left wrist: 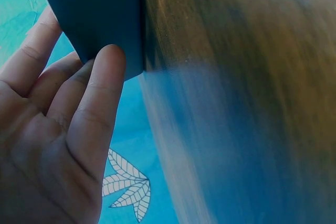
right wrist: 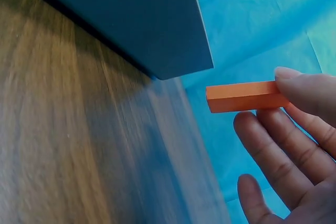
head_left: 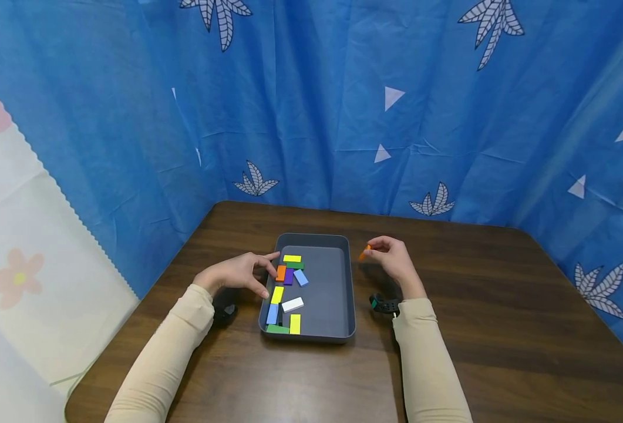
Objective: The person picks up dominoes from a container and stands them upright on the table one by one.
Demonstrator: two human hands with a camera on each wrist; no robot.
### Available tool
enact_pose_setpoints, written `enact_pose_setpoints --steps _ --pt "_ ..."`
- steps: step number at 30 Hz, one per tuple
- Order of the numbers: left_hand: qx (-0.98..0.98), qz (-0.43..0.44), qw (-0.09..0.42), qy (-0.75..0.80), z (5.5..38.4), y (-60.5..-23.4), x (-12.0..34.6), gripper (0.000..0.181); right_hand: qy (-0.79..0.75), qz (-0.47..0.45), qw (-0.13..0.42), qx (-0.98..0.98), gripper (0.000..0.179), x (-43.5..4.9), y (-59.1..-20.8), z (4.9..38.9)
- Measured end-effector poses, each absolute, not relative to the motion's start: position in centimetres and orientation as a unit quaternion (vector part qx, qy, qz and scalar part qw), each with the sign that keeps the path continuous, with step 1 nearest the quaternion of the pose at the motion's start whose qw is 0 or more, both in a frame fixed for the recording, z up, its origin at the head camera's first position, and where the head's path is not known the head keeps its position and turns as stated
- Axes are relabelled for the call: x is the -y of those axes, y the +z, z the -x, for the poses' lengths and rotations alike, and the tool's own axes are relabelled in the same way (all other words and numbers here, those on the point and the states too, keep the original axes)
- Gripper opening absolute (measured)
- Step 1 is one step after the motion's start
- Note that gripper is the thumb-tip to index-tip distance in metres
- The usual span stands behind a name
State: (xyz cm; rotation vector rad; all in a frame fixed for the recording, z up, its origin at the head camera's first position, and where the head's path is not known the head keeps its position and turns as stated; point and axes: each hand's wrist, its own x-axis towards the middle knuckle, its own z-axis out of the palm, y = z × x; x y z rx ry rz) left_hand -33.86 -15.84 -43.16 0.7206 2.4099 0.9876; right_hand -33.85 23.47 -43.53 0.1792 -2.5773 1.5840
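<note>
A grey tray point(head_left: 324, 338) holds several coloured blocks, mostly along its left side. My left hand point(head_left: 242, 273) reaches over the tray's left rim, thumb and forefinger spread apart. The forefinger's tip is at an orange block point(head_left: 280, 273) beside a purple block point(head_left: 288, 277); whether it touches is hard to tell. In the left wrist view the tray wall point(left wrist: 100, 14) hides some fingertips. Off the tray's right side, my right hand point(head_left: 391, 258) pinches another orange block point(right wrist: 244, 97) between thumb and fingers, above the table.
Inside the tray lie a white block point(head_left: 292, 304), a light blue block point(head_left: 300, 278), and yellow blocks, one at the front point(head_left: 295, 324). A green block point(head_left: 278, 329) lies in the front left corner. The brown table point(head_left: 475, 282) extends to a blue curtain point(head_left: 311, 117) behind.
</note>
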Motion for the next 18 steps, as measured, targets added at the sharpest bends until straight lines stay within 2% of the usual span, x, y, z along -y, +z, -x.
enact_pose_setpoints --steps 18 --pt "-0.865 -0.262 0.216 0.369 33.96 -43.43 15.81 0.046 0.494 -0.037 0.034 0.868 0.022 -24.45 -44.02 33.66"
